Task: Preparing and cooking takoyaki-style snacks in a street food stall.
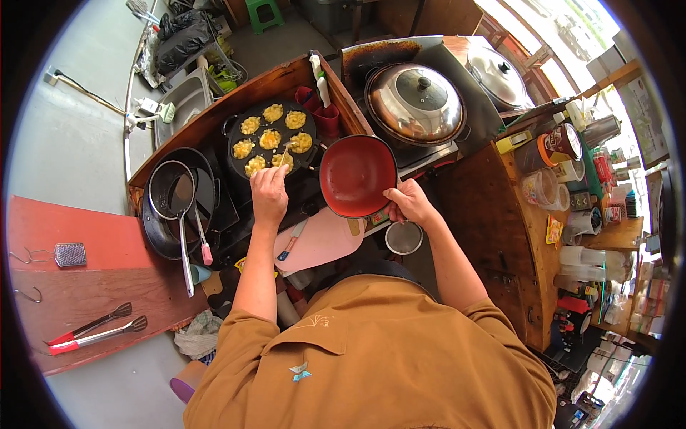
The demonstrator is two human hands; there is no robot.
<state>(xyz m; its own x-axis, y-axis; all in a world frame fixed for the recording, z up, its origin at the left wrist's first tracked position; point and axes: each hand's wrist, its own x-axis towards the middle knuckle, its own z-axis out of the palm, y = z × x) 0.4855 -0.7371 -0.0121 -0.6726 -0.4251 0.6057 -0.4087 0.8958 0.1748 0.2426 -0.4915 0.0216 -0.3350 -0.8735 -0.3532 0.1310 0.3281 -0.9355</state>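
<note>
My left hand [269,191] is closed around a small spoon [286,151], whose tip reaches the yellow batter in a hollow at the right of a dark round molded pan [257,145]. Several of the pan's hollows hold lumpy yellow portions [270,139]. To the right of the pan, my right hand [410,203] grips the near right rim of a bowl [357,175], red inside with a dark edge. The bowl is tilted and looks nearly empty, its inside facing up. How the fingers sit under the bowl is partly hidden.
A pink cutting board [325,243] with a knife [291,239] lies close to my body. Left stand a wok [154,232] and saucepan [172,187]; at the back right is a large lidded pot [414,104]. A wooden partition [336,79] edges the stove. A sieve [404,238] hangs below my right hand.
</note>
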